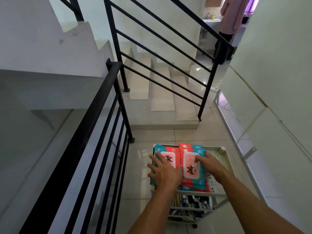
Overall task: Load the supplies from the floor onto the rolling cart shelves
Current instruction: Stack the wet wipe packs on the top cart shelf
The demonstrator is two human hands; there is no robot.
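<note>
A white rolling cart (224,154) stands on the tiled floor below me. Its top shelf holds red and teal wet-wipe packs: a left stack (166,153) and a right stack (192,164) lying partly over it. My left hand (164,172) lies flat with spread fingers on the left stack. My right hand (210,167) rests on the right stack, thumb on its lid and fingers over its right edge. The lower shelf (190,202) holds several small dark and coloured items.
A black metal railing (94,132) runs along my left, close to the cart. Stairs (162,92) descend ahead behind a second railing. A white wall (270,81) borders the right. A person (231,16) stands far off by a sink.
</note>
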